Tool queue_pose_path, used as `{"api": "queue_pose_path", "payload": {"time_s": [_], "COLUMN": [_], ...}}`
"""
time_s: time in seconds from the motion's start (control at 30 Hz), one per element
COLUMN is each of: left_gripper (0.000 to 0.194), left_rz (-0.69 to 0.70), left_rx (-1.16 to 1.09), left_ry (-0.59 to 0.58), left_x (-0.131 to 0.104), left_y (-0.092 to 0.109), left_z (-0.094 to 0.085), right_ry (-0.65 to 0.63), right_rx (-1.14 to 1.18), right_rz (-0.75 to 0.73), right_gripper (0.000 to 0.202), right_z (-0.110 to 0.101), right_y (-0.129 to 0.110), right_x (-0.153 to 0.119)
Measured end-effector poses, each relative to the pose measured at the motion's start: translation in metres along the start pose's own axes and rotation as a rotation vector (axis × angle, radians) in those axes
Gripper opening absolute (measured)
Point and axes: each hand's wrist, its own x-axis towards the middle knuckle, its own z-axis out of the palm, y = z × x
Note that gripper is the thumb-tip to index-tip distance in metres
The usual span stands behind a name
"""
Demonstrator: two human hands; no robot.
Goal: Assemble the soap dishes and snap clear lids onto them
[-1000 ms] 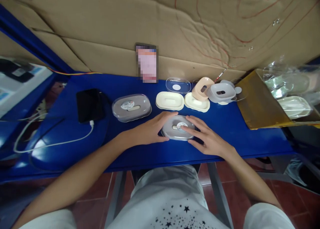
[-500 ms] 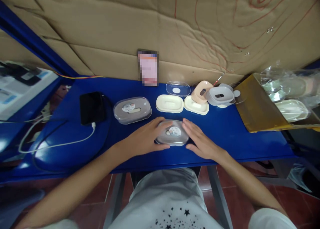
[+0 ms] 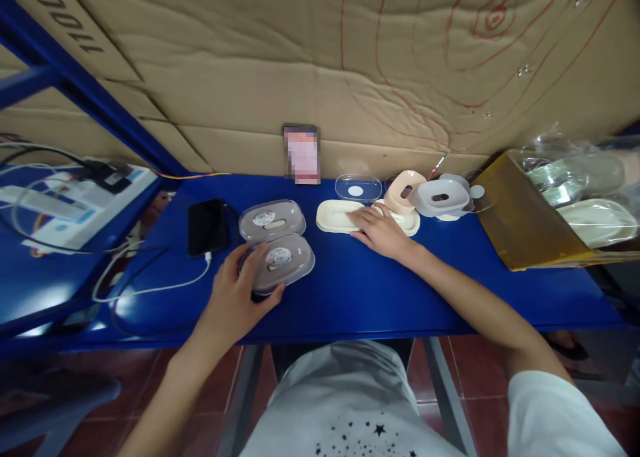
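Note:
My left hand [image 3: 235, 290] is curled round the left end of a grey oval box with a clear lid [image 3: 287, 265], its thumb along the near edge and fingertips on the lid. A round printed sticker lies under or on that lid. Just behind stands a similar grey lidded box [image 3: 273, 220], also stickered. My right hand [image 3: 383, 232] grips the right end of a cream oval dish [image 3: 330, 216], fingers over its inside and thumb at the near rim. A second cream dish [image 3: 411, 224] is partly hidden behind that hand.
A peach oval piece [image 3: 404, 185] and a light grey one [image 3: 443, 196] lie behind the dishes, beside a clear lid [image 3: 357, 188]. At right stands a cardboard box [image 3: 500, 224] of wrapped pieces. A black phone [image 3: 206, 227] with a white cable lies left; another phone [image 3: 303, 154] leans on the cardboard wall.
My left hand has moved the grey lidded box leftward, in front of the other one. My right hand has left that box and reached forward to the cream dish. The view has shifted slightly.

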Motion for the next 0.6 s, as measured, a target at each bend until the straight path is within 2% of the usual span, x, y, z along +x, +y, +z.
{"api": "queue_pose_path", "payload": {"time_s": [0.07, 0.13, 0.2, 0.3, 0.37, 0.43, 0.5, 0.6], "left_gripper": [0.073, 0.078, 0.079, 0.060, 0.042, 0.031, 0.024, 0.023], "left_rz": [-0.064, -0.051, 0.084, 0.375, 0.534, 0.631, 0.674, 0.658], "left_rx": [0.106, 0.161, 0.119, -0.018, -0.042, -0.025, -0.018, -0.026], "left_ry": [0.073, 0.120, 0.094, -0.087, -0.210, -0.278, -0.292, -0.267], "left_x": [0.000, -0.003, -0.005, 0.001, 0.012, 0.027, 0.044, 0.064], "left_y": [0.007, 0.020, 0.039, 0.072, 0.089, 0.100, 0.104, 0.100], "left_z": [-0.001, -0.001, 0.003, 0.016, 0.028, 0.039, 0.048, 0.057], "right_ry": [0.011, 0.034, 0.024, 0.025, 0.084, 0.150, 0.200, 0.239], "right_rx": [0.017, 0.048, 0.126, 0.240, 0.189, 0.049, -0.073, -0.126], "right_rz": [-0.040, -0.084, -0.145, -0.139, -0.009, 0.150, 0.283, 0.384], "right_gripper": [0.034, 0.031, 0.030, 0.035, 0.041, 0.049, 0.055, 0.054], "right_z": [-0.003, -0.010, -0.022, -0.044, -0.052, -0.050, -0.040, -0.023], "right_y": [-0.008, -0.019, -0.027, -0.020, -0.004, 0.015, 0.033, 0.050], "right_x": [-0.014, -0.038, -0.065, -0.089, -0.089, -0.078, -0.062, -0.045]}}
